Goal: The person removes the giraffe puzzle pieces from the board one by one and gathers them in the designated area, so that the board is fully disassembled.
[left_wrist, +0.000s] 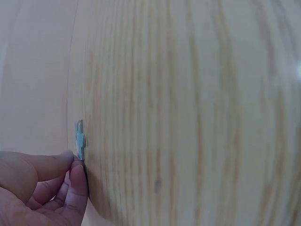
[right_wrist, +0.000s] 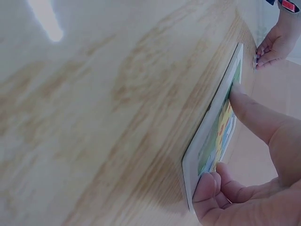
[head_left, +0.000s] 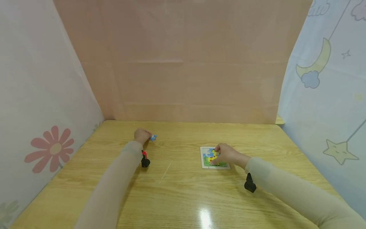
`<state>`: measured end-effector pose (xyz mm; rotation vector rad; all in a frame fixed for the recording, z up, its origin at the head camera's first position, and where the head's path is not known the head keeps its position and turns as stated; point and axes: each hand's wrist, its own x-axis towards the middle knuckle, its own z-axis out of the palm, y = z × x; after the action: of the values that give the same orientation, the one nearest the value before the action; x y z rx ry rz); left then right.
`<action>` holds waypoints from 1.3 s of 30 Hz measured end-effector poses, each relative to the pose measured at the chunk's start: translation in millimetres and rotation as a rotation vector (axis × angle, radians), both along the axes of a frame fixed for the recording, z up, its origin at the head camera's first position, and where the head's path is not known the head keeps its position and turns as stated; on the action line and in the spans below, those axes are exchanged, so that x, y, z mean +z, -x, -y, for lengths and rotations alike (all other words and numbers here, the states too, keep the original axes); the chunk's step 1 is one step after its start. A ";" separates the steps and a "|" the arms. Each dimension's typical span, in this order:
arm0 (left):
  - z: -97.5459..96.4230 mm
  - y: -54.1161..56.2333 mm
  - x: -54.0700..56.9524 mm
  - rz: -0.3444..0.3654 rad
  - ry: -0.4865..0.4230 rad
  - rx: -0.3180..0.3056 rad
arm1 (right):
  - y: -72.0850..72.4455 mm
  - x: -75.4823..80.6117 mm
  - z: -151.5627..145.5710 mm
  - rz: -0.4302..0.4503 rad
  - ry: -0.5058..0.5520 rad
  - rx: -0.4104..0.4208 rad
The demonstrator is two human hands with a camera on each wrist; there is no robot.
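Observation:
In the head view my left hand [head_left: 142, 136] is near the back left of the table, pinching a small blue puzzle piece [head_left: 153, 138]. The left wrist view shows this puzzle piece [left_wrist: 80, 140] on edge-on view between thumb and fingertips, close to the wood. Right of centre lies a jigsaw puzzle [head_left: 204, 167] with a pale border and a yellow giraffe on green and blue. Over it, my right hand [head_left: 228, 155] rests its thumb and fingertips on the picture, spread apart. Its thumb [right_wrist: 249, 106] touches the far part of the puzzle in the right wrist view, with the other fingers bent at the near border.
The wooden table [head_left: 177, 197] runs back to a tan cloth wall [head_left: 183, 63]. Patterned white cloths stand along the left side [head_left: 37, 79] and right side [head_left: 323, 105]. Black wrist-worn devices hang below both sleeves.

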<state>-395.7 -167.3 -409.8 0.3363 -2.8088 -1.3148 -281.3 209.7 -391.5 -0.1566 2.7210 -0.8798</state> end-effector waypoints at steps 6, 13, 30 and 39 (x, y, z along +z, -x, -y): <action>0.4 -2.8 2.0 0.008 -0.013 0.001 | -0.2 1.2 -0.5 0.004 0.010 -0.002; 6.0 -11.1 6.4 -0.003 -0.013 0.006 | -0.1 0.7 -0.4 -0.009 0.006 -0.001; -16.7 -6.0 29.6 -0.003 -0.122 -0.200 | 5.1 -2.2 -9.4 -0.013 0.033 0.019; -35.1 -9.6 48.1 0.046 -0.248 -0.277 | 11.9 -5.9 -8.7 0.011 0.048 0.015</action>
<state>-386.1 -132.3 -361.7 -0.0226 -2.8103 -1.7378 -293.2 218.5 -397.4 -0.1815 2.6859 -0.9388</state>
